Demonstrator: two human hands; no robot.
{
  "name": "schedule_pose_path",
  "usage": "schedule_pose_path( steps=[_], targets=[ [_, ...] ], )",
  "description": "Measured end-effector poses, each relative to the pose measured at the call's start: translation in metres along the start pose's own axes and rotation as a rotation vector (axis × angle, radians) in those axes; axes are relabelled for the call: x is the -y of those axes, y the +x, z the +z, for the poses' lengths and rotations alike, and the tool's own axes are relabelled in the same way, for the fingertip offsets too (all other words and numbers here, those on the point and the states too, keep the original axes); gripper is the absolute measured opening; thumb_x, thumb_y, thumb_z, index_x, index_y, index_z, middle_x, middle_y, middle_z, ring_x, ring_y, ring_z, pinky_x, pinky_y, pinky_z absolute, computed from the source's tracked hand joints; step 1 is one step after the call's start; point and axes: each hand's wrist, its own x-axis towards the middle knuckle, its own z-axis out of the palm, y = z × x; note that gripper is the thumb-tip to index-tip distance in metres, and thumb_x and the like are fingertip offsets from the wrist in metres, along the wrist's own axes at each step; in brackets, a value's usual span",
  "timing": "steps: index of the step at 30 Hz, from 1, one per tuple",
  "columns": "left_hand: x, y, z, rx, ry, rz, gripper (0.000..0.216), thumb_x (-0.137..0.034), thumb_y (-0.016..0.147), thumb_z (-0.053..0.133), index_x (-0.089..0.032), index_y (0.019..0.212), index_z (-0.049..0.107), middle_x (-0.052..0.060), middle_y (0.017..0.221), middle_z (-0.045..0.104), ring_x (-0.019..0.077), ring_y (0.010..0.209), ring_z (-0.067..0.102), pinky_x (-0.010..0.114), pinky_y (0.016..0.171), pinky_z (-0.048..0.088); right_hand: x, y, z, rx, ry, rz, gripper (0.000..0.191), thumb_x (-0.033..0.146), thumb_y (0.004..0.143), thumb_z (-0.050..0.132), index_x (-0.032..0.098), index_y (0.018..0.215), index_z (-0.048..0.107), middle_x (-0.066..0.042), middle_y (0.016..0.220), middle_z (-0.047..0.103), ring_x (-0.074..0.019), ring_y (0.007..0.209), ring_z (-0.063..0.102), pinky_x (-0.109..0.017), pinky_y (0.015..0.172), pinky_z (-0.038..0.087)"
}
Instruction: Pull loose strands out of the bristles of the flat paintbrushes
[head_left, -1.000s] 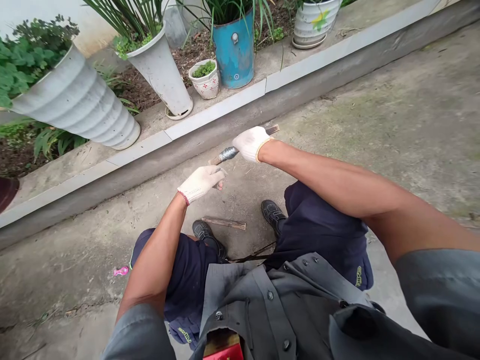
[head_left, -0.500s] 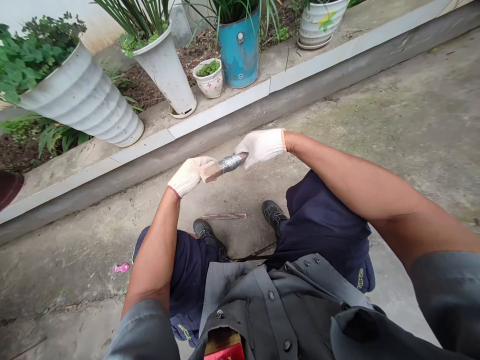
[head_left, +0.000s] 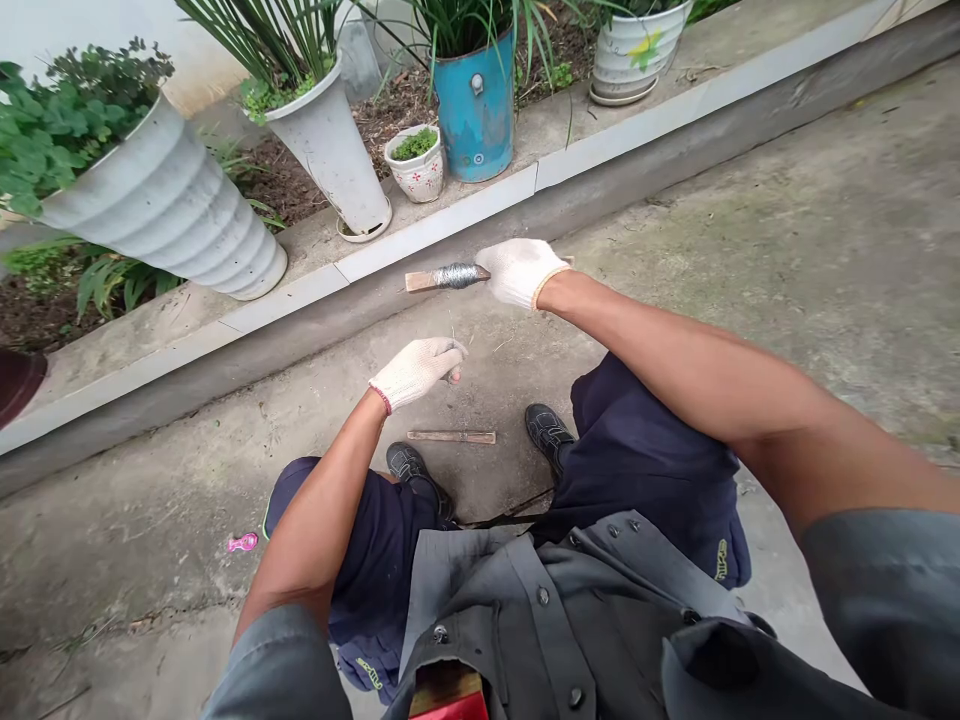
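Above rough concrete (head_left: 750,260), the knit-gloved right hand (head_left: 517,270) clasps a wire-wound flat stick (head_left: 442,278).

A flat, narrow wooden stick (head_left: 421,281) hangs level in the air, jutting leftward from the gloved right hand (head_left: 520,272) that grips it. A tight winding of grey metal wire (head_left: 457,276) covers the stretch just beside the glove, and the far end is bare wood. A thin wire strand (head_left: 452,330), barely visible, drops from the winding to the pinched fingertips of the gloved left hand (head_left: 418,370).
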Motion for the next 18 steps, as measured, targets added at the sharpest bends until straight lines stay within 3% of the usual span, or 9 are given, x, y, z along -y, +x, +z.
schedule_pose_path(
  steps=[4, 10, 18],
  targets=[
    [-0.007, -0.004, -0.006, -0.059, 0.087, -0.01, 0.029, -0.037, 0.096, 0.05, -0.02, 0.09, 0.072, 0.001, 0.074, 0.074, 0.0186, 0.073, 0.069, 0.028, 0.07, 0.047, 0.003, 0.011, 0.012, 0.091, -0.128, -0.023, 0.033, 0.02, 0.077, 0.074, 0.016, 0.11, 0.077, -0.018, 0.094, 0.075, -0.0351, 0.099, 0.071, -0.042, 0.085, 0.049],
    [-0.002, -0.006, -0.027, -0.214, 0.219, 0.015, 0.031, -0.036, 0.094, 0.05, -0.021, 0.074, 0.068, 0.002, 0.067, 0.07, 0.0191, 0.067, 0.062, 0.029, 0.065, 0.04, 0.014, -0.009, 0.015, 0.248, -0.203, -0.213, 0.024, 0.013, 0.081, 0.069, 0.009, 0.105, 0.075, -0.02, 0.099, 0.073, -0.0284, 0.1, 0.068, -0.039, 0.088, 0.044],
    [0.013, 0.0, -0.036, -0.252, 0.116, -0.007, 0.027, -0.037, 0.093, 0.054, -0.019, 0.085, 0.073, 0.002, 0.07, 0.07, 0.0173, 0.067, 0.062, 0.027, 0.065, 0.044, 0.002, -0.028, 0.008, 0.381, 0.067, -0.448, 0.011, 0.026, 0.077, 0.07, 0.022, 0.087, 0.072, -0.001, 0.074, 0.064, -0.017, 0.074, 0.055, -0.03, 0.069, 0.037]
  ],
)
